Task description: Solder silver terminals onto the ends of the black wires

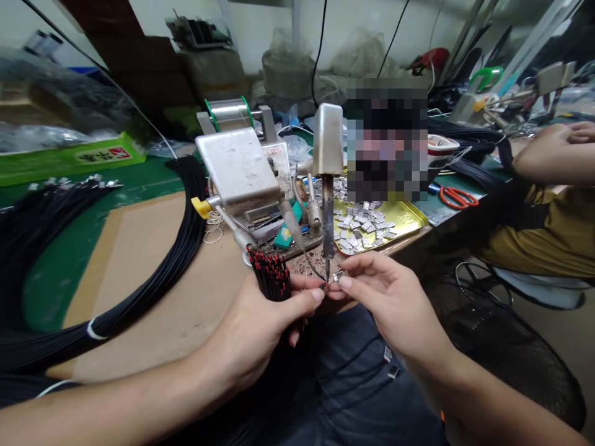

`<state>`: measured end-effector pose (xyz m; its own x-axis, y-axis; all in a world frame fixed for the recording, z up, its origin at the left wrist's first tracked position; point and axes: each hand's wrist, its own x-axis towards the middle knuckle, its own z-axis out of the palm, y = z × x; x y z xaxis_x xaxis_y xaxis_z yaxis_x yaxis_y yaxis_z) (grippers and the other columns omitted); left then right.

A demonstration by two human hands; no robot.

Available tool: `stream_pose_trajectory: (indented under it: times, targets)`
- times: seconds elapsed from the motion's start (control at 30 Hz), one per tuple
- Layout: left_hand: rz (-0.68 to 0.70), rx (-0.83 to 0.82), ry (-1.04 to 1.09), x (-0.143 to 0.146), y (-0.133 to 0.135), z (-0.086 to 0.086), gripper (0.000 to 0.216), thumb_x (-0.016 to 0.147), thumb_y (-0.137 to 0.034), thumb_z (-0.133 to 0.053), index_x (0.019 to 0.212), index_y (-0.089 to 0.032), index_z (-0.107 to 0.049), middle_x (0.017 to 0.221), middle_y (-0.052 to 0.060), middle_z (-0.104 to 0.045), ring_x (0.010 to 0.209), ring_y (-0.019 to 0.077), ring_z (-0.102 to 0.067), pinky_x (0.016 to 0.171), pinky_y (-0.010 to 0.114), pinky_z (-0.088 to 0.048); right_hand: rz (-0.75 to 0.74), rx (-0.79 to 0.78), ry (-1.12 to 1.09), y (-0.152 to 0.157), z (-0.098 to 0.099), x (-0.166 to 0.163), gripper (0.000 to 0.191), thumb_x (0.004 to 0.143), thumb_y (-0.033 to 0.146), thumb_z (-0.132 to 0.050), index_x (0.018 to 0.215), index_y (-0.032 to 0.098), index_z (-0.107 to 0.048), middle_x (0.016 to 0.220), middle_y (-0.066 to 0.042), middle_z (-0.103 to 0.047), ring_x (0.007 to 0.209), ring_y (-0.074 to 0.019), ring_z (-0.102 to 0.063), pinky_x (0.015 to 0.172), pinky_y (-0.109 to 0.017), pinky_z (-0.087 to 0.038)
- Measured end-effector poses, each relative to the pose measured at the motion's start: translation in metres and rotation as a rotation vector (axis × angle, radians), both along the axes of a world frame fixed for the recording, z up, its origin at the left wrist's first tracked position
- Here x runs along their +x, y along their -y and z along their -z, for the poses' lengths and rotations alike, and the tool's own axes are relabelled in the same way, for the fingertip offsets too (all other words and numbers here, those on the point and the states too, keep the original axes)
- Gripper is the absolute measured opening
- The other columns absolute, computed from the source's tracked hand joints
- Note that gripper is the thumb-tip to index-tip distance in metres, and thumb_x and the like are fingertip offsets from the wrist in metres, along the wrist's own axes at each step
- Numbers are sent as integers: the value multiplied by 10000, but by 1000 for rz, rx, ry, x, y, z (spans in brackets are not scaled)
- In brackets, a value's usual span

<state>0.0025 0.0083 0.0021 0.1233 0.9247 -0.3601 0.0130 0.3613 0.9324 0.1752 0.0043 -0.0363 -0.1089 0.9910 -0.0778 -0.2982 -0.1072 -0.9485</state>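
My left hand (274, 316) is closed round a bundle of black cables (270, 275) whose stripped ends show red wires. Its thumb and forefinger pinch one cable end near the iron's tip. Between the thumb and fingers of my right hand (385, 291) is a small silver USB connector (336, 277). Directly above, the soldering iron (328, 223) points straight down in its stand, its tip at the meeting point of wire and connector. A thin feed tube (297, 232) slants down to the same spot. Whether wire and connector touch is too small to tell.
Behind the iron, a yellow tray (409, 222) holds many loose connectors. A solder spool (231, 114) stands by the metal feeder box (237, 164). Coiled black cables (186, 217) lie left on the cardboard (139, 248). Orange-handled scissors (458, 198) and another person's arm (548, 155) are at right.
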Motion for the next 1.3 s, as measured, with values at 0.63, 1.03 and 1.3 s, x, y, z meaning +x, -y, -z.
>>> stream_pose_trajectory:
  times: [0.63, 1.03, 1.3]
  targets:
    - [54, 65, -75, -2, -4, 1, 133, 703, -250, -764, 734, -129, -719, 581, 3, -624, 451, 85, -473, 367, 166, -379, 45, -8, -21, -1, 0, -9, 256, 709, 248, -841, 867, 163, -657, 742, -21, -734, 669, -171, -735, 673, -290, -633]
    - [72, 80, -87, -6, -7, 5, 121, 715, -254, -761, 762, -153, -713, 553, -9, -621, 442, 94, -495, 358, 166, -390, 63, 22, -21, 0, 0, -9, 261, 697, 257, -850, 873, 185, -672, 751, -18, -747, 668, -189, -741, 697, -331, -644]
    - [77, 68, -93, -6, -7, 4, 138, 721, -258, -762, 779, -149, -700, 572, -11, -620, 447, 91, -502, 363, 163, -401, 62, 23, -37, 0, -1, -10, 252, 701, 225, -847, 873, 182, -667, 741, -12, -747, 668, -179, -740, 686, -303, -640]
